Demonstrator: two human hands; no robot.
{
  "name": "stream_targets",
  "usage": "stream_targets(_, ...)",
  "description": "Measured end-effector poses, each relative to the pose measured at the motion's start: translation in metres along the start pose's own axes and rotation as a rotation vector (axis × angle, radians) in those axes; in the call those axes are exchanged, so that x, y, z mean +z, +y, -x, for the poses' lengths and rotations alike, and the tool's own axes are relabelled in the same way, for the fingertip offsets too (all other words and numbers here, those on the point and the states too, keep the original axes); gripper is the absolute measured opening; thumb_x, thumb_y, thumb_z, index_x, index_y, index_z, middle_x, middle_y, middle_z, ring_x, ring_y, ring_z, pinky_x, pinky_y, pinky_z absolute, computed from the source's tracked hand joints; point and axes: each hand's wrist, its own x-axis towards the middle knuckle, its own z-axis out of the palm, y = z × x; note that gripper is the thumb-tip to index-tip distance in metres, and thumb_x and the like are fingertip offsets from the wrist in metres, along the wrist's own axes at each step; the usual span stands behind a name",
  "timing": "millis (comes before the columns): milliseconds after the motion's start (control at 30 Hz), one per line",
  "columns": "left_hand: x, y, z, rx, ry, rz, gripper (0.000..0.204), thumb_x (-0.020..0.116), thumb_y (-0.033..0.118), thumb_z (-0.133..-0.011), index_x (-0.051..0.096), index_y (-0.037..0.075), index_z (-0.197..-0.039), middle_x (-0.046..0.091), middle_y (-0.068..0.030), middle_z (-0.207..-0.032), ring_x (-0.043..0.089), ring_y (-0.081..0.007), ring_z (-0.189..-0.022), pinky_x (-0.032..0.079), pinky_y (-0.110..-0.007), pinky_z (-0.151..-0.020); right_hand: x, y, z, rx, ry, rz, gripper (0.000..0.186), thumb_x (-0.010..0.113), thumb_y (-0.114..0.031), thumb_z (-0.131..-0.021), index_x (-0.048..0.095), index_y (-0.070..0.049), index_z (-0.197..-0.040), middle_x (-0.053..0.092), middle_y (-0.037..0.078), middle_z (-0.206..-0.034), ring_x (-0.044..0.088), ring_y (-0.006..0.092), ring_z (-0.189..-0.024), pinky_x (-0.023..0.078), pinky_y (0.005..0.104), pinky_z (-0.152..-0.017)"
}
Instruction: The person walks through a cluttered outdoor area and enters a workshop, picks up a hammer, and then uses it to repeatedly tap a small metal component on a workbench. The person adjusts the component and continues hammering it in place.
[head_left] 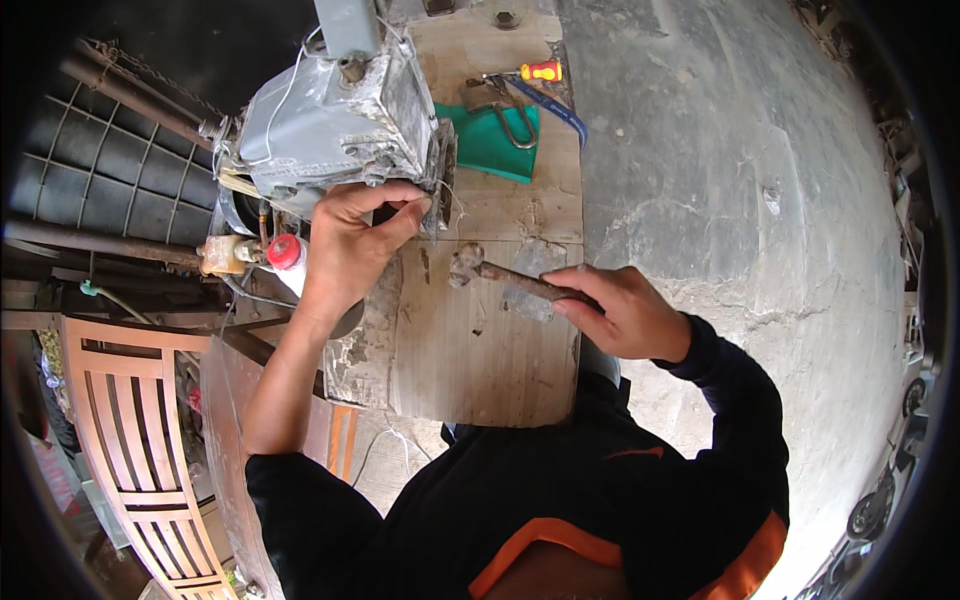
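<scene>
A rusty hammer (520, 284) is in my right hand (632, 312), gripped by the handle. Its head hangs over the wooden bench top (450, 350), pointing left. My left hand (355, 240) is closed in a pinch at the lower right corner of a heavy grey metal machine body (320, 125). Whatever lies between its fingertips is too small and hidden to name. Beyond the hands, an old padlock (490, 95) with its curved shackle lies partly over a green sheet (495, 150). Close by are a screwdriver (540, 72) with a yellow and red handle and a blue curved strip (555, 108).
A white bottle with a red cap (286, 252) stands just left of my left wrist. Farther left are a wire grid (110, 165), pipes and a slatted wooden bench (130, 430). Grey concrete floor (730, 170) spreads out to the right.
</scene>
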Motion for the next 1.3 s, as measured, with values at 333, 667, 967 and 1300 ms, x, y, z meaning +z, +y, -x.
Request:
stream_targets(333,-0.001,-0.011,-0.007,0.192,0.077,-0.134,0.013,0.071,0.004,-0.075,0.071,0.004,-0.088,0.065,-0.0071,-0.080,0.053,-0.0168,-0.077,0.043,-0.030,-0.074,-0.030,-0.011,-0.042,-0.322,0.221,0.365,0.033,0.067,0.000,-0.079,0.056,0.004,-0.109,0.066,0.020,-0.090,0.066,0.0296,-0.068,0.053,0.0324,-0.057)
stream_targets(667,-0.003,-0.014,-0.007,0.198,0.048,-0.119,0.014,0.071,0.003,-0.072,0.069,0.001,-0.086,0.064,-0.0075,-0.079,0.054,-0.0168,-0.077,0.043,-0.029,-0.074,-0.027,-0.014,-0.050,-0.394,0.252,0.419,0.035,0.068,-0.001,-0.078,0.056,0.002,-0.111,0.065,0.017,-0.085,0.063,0.0281,-0.064,0.051,0.0331,-0.054)
stream_targets(967,-0.003,-0.007,-0.006,0.148,0.033,-0.111,0.013,0.071,0.003,-0.074,0.070,0.002,-0.088,0.063,-0.0065,-0.076,0.052,-0.0159,-0.075,0.042,-0.028,-0.072,-0.031,-0.015,-0.049,-0.341,0.192,0.488,0.038,0.069,0.001,-0.076,0.055,0.003,-0.111,0.066,0.017,-0.090,0.066,0.0291,-0.071,0.056,0.0330,-0.058)
stream_targets(1300,-0.004,-0.010,-0.004,0.122,0.057,-0.108,0.013,0.072,0.004,-0.075,0.070,0.003,-0.087,0.064,-0.0051,-0.076,0.050,-0.0142,-0.073,0.042,-0.028,-0.072,-0.032,-0.016,-0.048,-0.401,0.249,0.443,0.040,0.070,0.002,-0.075,0.055,0.004,-0.111,0.066,0.018,-0.095,0.067,0.0289,-0.072,0.056,0.0332,-0.059)
